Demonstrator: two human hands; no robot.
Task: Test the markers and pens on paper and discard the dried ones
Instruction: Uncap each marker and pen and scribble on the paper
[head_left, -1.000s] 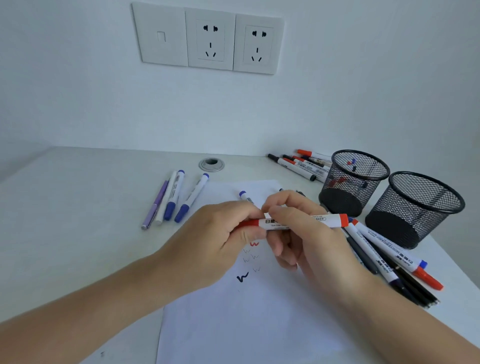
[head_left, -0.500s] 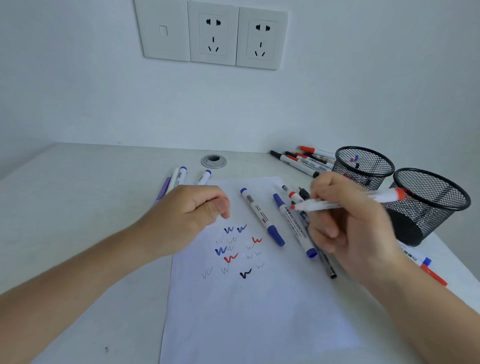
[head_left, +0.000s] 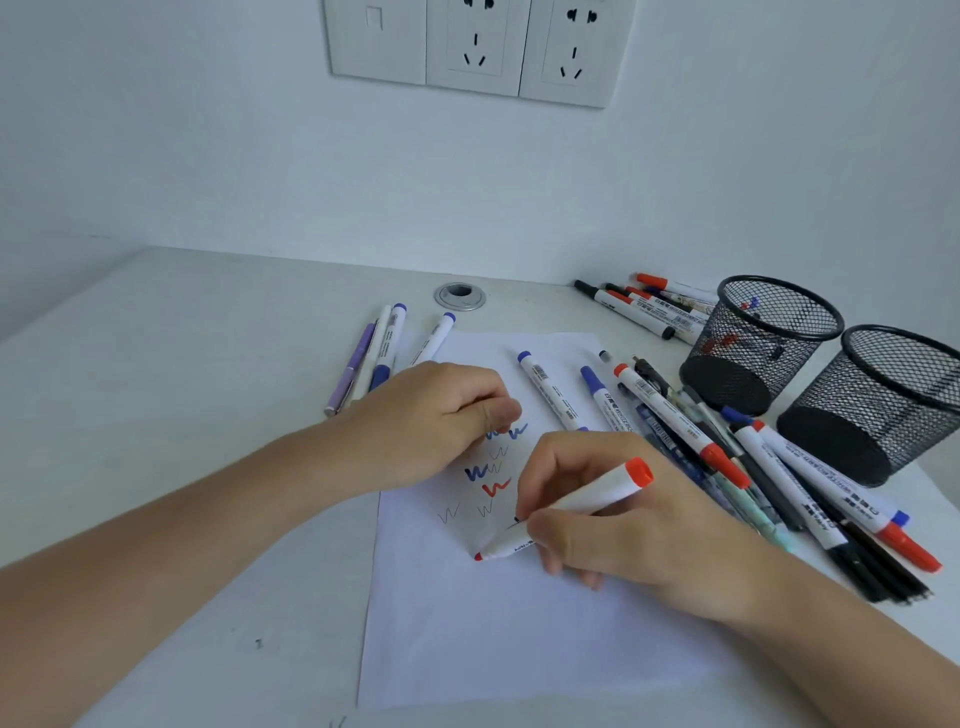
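On the worktop's front half, the paper carries your left hand, fingers curled around what I cannot tell, while your right hand's fingers grip the red marker, its tip just lowered onto the sheet, so testing can begin.

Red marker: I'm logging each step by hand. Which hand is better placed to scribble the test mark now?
Right. The right hand grips the red marker, tip down at the paper; the left hand rests curled on the sheet, with no pen visible in it.
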